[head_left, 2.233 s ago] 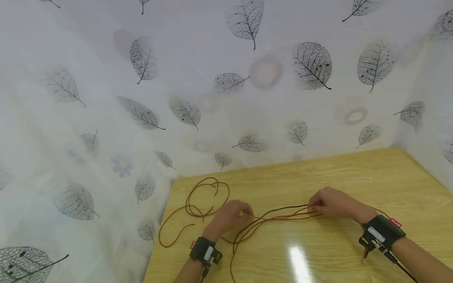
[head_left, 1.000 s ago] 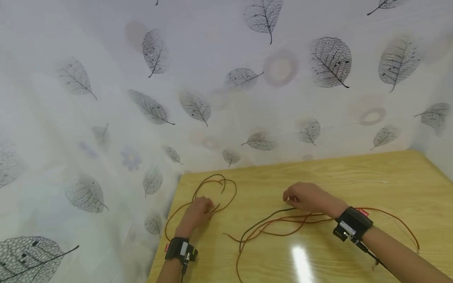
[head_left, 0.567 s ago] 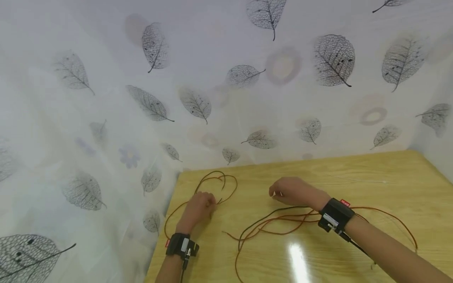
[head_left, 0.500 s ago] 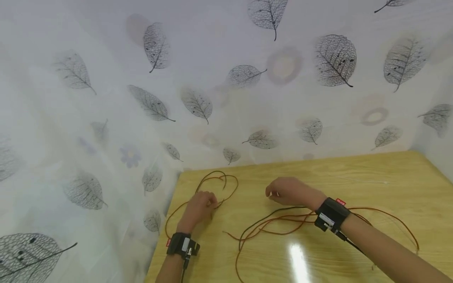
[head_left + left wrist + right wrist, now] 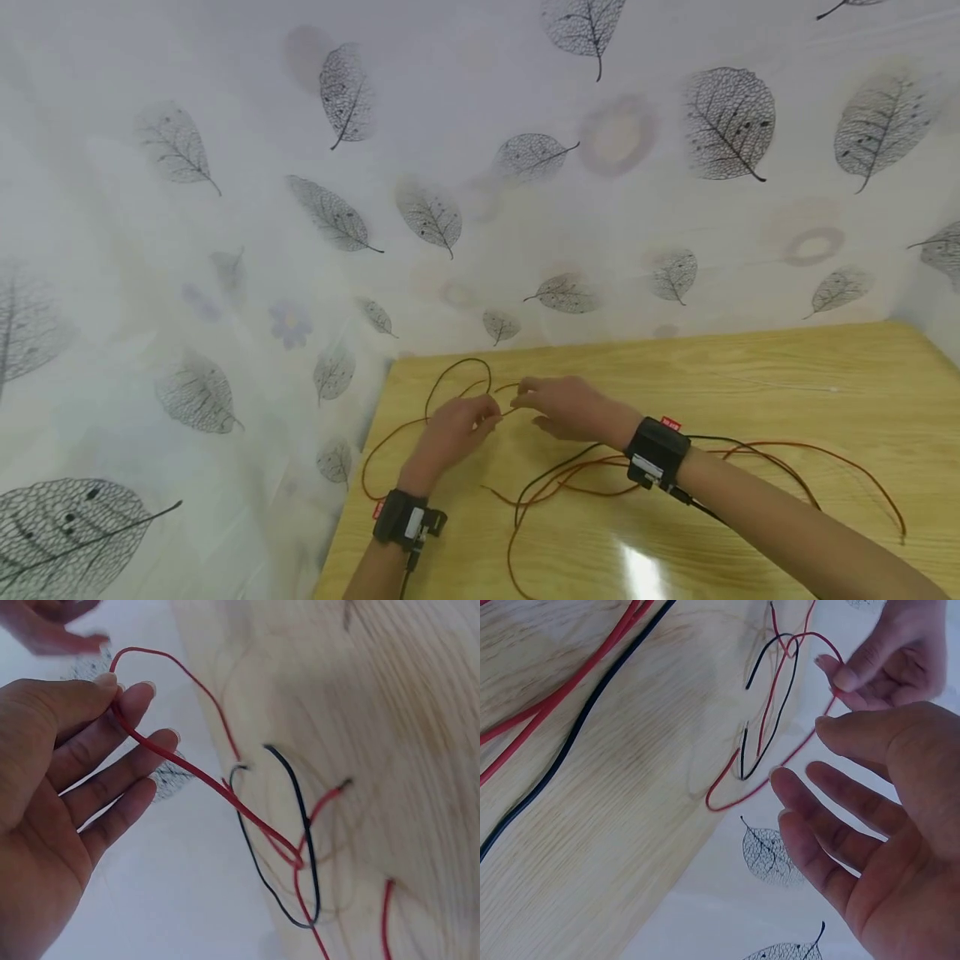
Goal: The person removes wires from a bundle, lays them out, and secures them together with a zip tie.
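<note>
One red wire (image 5: pixel 184 763) in the left fingers (image 5: pixel 133 705), other wires (image 5: pixel 592 703) on the table (image 5: pixel 750 358)

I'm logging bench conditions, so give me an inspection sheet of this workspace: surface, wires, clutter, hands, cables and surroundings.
Surface: wood-grain table; bright glare patch low in the head view.
Job's things: red wire held up; black wire curving nearby; more red and black wires further right.
Clutter: thin pale strand toward the back; identity unclear.
Hands: left hand pinches the red wire; right hand, fingers apart, beside it, contact unclear.
Cables: black cable from each wrist unit.
Surroundings: leaf-print sheeting behind.
</note>
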### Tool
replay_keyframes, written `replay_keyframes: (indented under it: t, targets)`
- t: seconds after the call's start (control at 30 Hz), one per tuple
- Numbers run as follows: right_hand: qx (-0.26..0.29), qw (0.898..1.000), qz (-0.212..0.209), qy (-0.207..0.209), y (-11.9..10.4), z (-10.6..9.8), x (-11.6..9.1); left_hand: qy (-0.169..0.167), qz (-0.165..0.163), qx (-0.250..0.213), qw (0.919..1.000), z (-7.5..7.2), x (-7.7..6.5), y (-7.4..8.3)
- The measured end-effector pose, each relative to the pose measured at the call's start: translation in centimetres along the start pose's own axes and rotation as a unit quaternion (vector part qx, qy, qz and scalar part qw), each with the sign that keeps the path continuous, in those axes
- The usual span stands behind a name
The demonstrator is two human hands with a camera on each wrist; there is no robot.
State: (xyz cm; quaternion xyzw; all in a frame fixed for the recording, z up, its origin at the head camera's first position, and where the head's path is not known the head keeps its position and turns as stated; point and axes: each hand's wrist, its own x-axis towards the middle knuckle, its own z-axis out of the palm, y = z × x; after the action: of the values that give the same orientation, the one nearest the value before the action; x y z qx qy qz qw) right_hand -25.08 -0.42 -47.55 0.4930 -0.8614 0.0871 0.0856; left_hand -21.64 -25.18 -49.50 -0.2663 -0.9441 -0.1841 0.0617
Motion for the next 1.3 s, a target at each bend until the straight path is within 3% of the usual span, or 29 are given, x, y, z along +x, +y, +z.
replay_keyframes:
  t: [0.23, 0.5, 0.6, 0.7, 0.83, 1.13, 1.3]
  targets:
    - [-0.044, 0.998, 0.037, -0.007, -0.2, 0.2, 0.2, -0.001, 0.035, -0.022, 0.9992, -0.3, 1.3, 2.1]
    - [-0.16, 0.985, 0.008, 0.065, 2.7, -0.9, -2.4, 0.004, 0.013, -0.034, 0.9993, -0.7, 0.2, 1.1]
    - [-0.162, 0.98, -0.002, 0.114, 4.1, -1.9, -4.0, 0.017, 0.018, -0.034, 0.9991, -1.3, -0.5, 0.3]
    - [-0.163, 0.977, 0.01, 0.135, 5.4, -2.9, -5.5, 0.034, 0.022, -0.047, 0.9981, -2.1, -0.9, -0.4]
    - [-0.161, 0.978, 0.039, 0.127, 6.7, -4.0, -7.2, 0.053, 0.011, -0.054, 0.9971, -3.3, -1.1, -1.0]
    - [-0.126, 0.975, 0.074, 0.167, 8.8, -5.6, -11.5, 0.091, 0.018, -0.024, 0.9954, -4.5, -1.6, -2.5]
    - [-0.087, 0.978, 0.133, 0.137, 10.1, -6.2, -14.6, 0.091, 0.006, -0.037, 0.9951, -4.7, -1.7, -2.7]
